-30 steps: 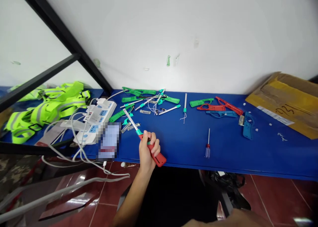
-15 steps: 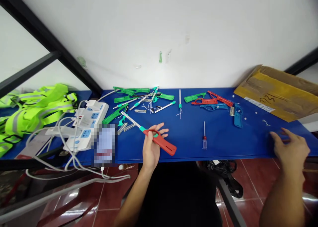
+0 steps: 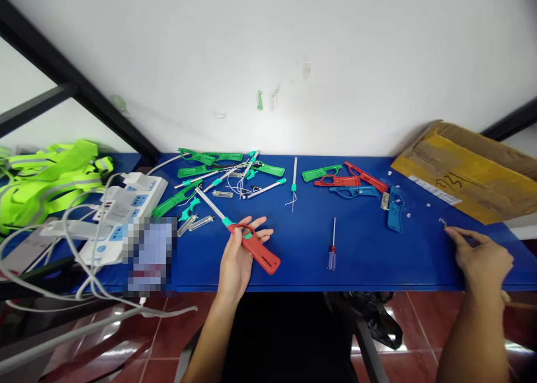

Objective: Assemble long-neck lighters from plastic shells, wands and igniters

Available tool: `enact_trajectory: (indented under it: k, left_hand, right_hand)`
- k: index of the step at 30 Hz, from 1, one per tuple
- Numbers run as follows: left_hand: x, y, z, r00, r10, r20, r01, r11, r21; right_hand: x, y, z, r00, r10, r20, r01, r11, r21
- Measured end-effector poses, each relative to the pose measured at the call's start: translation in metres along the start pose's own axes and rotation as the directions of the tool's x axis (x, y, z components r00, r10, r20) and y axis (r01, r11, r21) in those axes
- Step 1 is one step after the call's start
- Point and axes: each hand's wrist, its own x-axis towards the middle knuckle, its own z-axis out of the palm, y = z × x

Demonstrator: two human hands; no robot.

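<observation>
My left hand (image 3: pixel 238 260) holds a red lighter (image 3: pixel 262 253) with a long metal tube pointing up and left, its thumb over the red body and other fingers behind. At the right, my right hand (image 3: pixel 478 254) reaches down to the blue table with thumb and forefinger pinched at some tiny metal pieces (image 3: pixel 443 222); what is between the fingertips is too small to name. Between the hands lies a screwdriver (image 3: pixel 333 249) with a clear and red handle. Red casings (image 3: pixel 339 180), a blue casing (image 3: pixel 395 211) and a green casing (image 3: pixel 322 173) lie behind it.
Green casings, metal tubes (image 3: pixel 267 189) and wires lie at the back left. Further left are a power strip (image 3: pixel 140 195), a blurred phone (image 3: pixel 151 257), white cables and yellow-green reflective vests (image 3: pixel 54 187). A cardboard box (image 3: pixel 465 176) stands at the back right against the white wall.
My right hand has moved slightly left and its fingertips have come together at the small pieces. The view has shifted a little; my left hand still holds the red lighter.
</observation>
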Motion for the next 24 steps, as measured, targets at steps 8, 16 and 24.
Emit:
enact_trajectory:
  k: [8, 16, 24]
  left_hand:
    - [-0.001, 0.002, 0.002, 1.0, 0.001, 0.002, -0.001, 1.0, 0.022]
    - [-0.013, -0.013, 0.029, 0.972, 0.166, -0.168, -0.156, 0.985, 0.071]
    - [-0.009, -0.016, 0.026, 0.981, 0.18, -0.077, -0.185, 0.981, -0.065]
  right_hand:
    - [-0.025, -0.025, -0.009, 0.985, -0.042, -0.168, 0.068, 0.986, 0.151]
    - [-0.175, -0.126, -0.024, 0.929, -0.342, 0.145, 0.188, 0.77, 0.61]
    - [-0.32, -0.219, -0.012, 0.512, -0.799, 0.315, 0.007, 0.371, 0.929]
